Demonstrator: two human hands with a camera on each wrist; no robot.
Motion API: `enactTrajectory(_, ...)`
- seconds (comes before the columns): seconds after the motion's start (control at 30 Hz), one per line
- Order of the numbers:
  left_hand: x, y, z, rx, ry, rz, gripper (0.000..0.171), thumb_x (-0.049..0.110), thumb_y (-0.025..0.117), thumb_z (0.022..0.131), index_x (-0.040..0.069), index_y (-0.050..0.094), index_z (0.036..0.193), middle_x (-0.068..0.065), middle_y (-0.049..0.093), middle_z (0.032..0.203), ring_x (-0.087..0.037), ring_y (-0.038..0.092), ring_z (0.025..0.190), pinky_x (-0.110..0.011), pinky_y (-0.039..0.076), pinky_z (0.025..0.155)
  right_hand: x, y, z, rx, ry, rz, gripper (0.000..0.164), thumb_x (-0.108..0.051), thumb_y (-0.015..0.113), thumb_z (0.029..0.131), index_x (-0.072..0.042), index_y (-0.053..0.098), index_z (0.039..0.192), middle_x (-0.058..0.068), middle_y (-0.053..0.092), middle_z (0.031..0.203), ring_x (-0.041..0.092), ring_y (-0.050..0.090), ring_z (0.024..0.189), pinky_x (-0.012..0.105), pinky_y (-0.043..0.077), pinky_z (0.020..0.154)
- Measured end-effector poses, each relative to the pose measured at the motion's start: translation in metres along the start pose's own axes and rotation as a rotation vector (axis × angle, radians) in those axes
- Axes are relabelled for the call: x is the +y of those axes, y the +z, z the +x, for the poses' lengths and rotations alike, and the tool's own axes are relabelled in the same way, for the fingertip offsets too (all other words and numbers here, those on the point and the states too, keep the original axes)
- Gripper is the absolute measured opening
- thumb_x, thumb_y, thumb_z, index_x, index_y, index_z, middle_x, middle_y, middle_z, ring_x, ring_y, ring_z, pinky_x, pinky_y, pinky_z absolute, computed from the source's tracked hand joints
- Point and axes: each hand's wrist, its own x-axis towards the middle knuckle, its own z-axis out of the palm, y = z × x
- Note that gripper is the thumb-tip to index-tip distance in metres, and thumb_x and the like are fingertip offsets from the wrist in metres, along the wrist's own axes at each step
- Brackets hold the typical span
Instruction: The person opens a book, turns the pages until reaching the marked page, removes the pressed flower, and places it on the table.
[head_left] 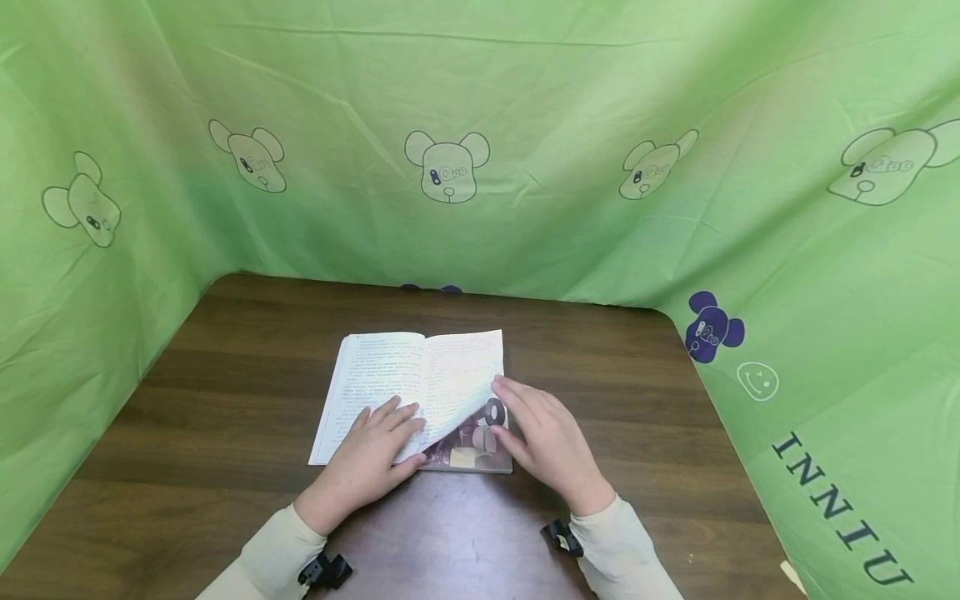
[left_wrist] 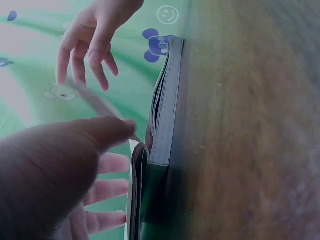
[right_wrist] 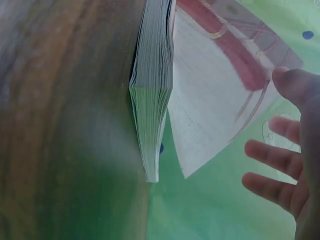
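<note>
1. Hands at work on a book: the left hand [head_left: 366, 463] lies flat-fingered over the lower left page, gripping nothing; the right hand [head_left: 546, 433] has its fingers extended and thumb apart, index fingertip at the leaf's right edge, with no pinch visible.
2. Book [head_left: 375, 362] sits spread at the centre of the frame, slightly low. Its right-hand leaf [head_left: 461, 362] is raised at the lower corner, uncovering a colour picture [head_left: 476, 446].
3. Judging from this, a page turn is in hand, barely begun. Next calls for guiding the leaf leftward over the spine, with the left hand making room.
4. Around the book is the brown bench [head_left: 240, 358]; green cloth [head_left: 532, 242] fills the upper frame.
</note>
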Motion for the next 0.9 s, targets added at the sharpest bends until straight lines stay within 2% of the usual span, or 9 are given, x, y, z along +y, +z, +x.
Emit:
enactTrajectory(0.13,-0.004,0.001,0.001,0.074,0.009,-0.012,0.066,0.046,0.068,0.096,0.012,0.051,0.15,-0.01,0.048,0.157,-0.033,0.045,0.144,-0.06,0.037,0.114,0.0,0.0,0.0,-0.042,0.05,0.006,0.062,-0.045,0.056,0.104,-0.006,0.049,0.152,0.012,0.056,0.149,0.029,0.059,0.13,0.048,0.048,0.105)
enactTrajectory(0.23,-0.006,0.0,0.003,0.164,0.033,-0.025,0.08,0.042,0.07,0.095,0.009,0.036,0.159,-0.013,0.04,0.161,-0.032,0.041,0.147,-0.056,0.037,0.115,0.0,-0.001,-0.001,-0.084,0.08,0.01,0.066,-0.049,0.054,0.104,-0.007,0.046,0.153,0.011,0.054,0.151,0.029,0.056,0.133,0.049,0.047,0.107)
enactTrajectory(0.37,-0.009,-0.003,0.004,0.29,0.068,-0.034,0.098,0.034,0.078,0.088,0.007,0.021,0.163,-0.017,0.028,0.167,-0.036,0.032,0.15,-0.06,0.035,0.115,0.001,0.0,-0.002,-0.136,0.114,0.017,0.07,-0.051,0.057,0.102,-0.007,0.043,0.155,0.011,0.05,0.154,0.03,0.054,0.136,0.05,0.044,0.109)
enactTrajectory(0.47,-0.01,-0.004,0.004,0.343,0.082,-0.02,0.107,0.031,0.083,0.083,0.008,0.016,0.164,-0.021,0.016,0.169,-0.041,0.022,0.153,-0.066,0.028,0.115,0.002,0.001,-0.002,-0.186,0.13,0.018,0.074,-0.048,0.065,0.098,-0.008,0.042,0.156,0.012,0.049,0.156,0.03,0.052,0.138,0.052,0.042,0.112)
enactTrajectory(0.6,-0.011,-0.006,0.004,0.336,0.081,0.043,0.11,0.028,0.085,0.078,0.014,0.018,0.164,-0.016,0.006,0.172,-0.042,0.011,0.156,-0.073,0.014,0.115,0.001,0.002,-0.003,-0.276,0.138,0.006,0.077,-0.043,0.072,0.093,-0.01,0.043,0.155,0.012,0.046,0.158,0.029,0.047,0.142,0.052,0.036,0.117)
enactTrajectory(0.73,-0.012,-0.007,0.005,0.286,0.102,0.1,0.102,0.022,0.081,0.08,0.02,0.025,0.164,-0.007,0.007,0.174,-0.041,0.008,0.157,-0.076,0.006,0.115,0.001,0.004,-0.005,-0.349,0.138,0.014,0.08,-0.047,0.076,0.089,-0.01,0.045,0.153,0.012,0.043,0.16,0.031,0.044,0.146,0.054,0.03,0.121)
enactTrajectory(0.9,-0.012,-0.007,0.005,0.22,0.135,0.14,0.088,0.02,0.071,0.085,0.023,0.029,0.163,-0.004,0.011,0.173,-0.037,0.006,0.159,-0.078,0.007,0.114,-0.001,0.006,-0.007,-0.418,0.16,0.051,0.084,-0.055,0.077,0.086,-0.012,0.048,0.152,0.013,0.042,0.161,0.036,0.043,0.146,0.058,0.028,0.121)
